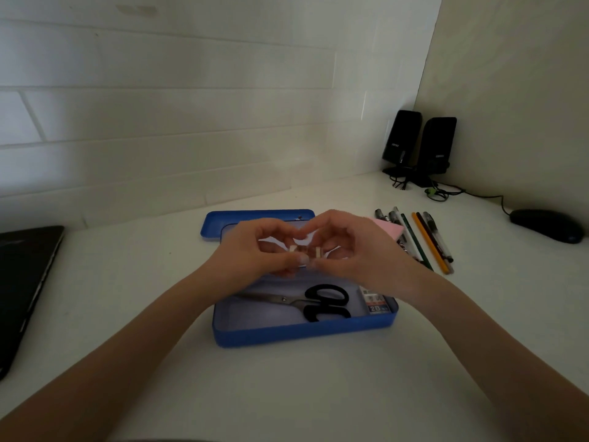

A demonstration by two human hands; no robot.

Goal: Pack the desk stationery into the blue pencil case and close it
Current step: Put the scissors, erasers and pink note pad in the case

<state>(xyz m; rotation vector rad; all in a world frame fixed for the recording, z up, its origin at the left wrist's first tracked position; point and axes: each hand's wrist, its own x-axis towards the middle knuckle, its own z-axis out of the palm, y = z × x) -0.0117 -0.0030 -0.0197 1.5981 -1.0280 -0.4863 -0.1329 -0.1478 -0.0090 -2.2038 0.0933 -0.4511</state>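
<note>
Inside open blue pencil case (302,334): black-handled scissors (306,302), lead box (375,304)

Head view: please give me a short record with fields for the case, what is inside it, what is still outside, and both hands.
case: blue pencil case open on the white desk
lid: blue lid lies behind the case
inside: black-handled scissors; small lead box at the right end
outside: pens and pencils and a pink pad to the right
left hand: pinches a small pale item above the case
right hand: pinches the same item
item identity: too blurred to tell
</note>
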